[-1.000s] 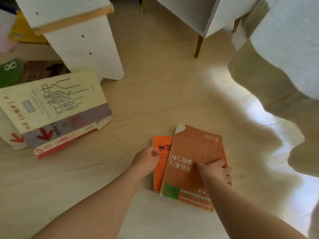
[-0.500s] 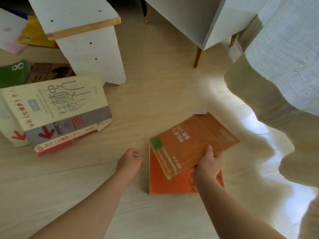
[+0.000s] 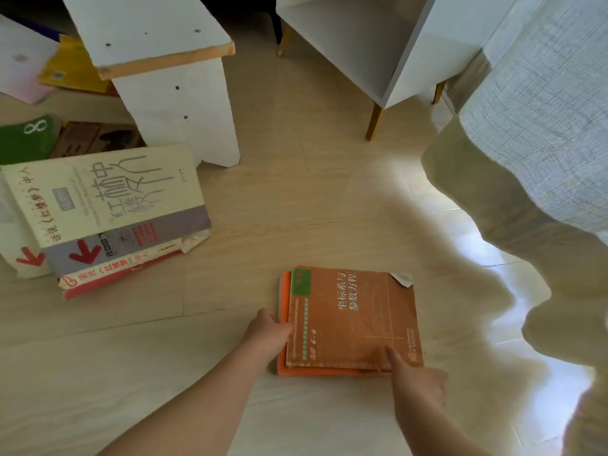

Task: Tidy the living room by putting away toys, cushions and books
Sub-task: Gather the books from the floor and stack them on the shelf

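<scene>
2 thin, flat books lie stacked on the pale wood-grain floor (image 3: 230, 373): a worn brown book (image 3: 352, 319) with a torn, curled corner sits on a brighter orange book (image 3: 283, 368). The right hand (image 3: 419, 390) pinches the brown book's near edge, thumb flat on the cover. The left hand (image 3: 268, 334) touches the stack's left edge; its fingers are hidden, so its grip is unclear. A slanted pile of books (image 3: 108, 205) lies by a white stool (image 3: 171, 77).

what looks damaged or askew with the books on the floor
The brown book has its far right corner torn and folded back, showing white. It sits slightly skewed on the orange book beneath. In the left pile, the bottom red book has a ragged edge, and the pile is splayed.
</scene>
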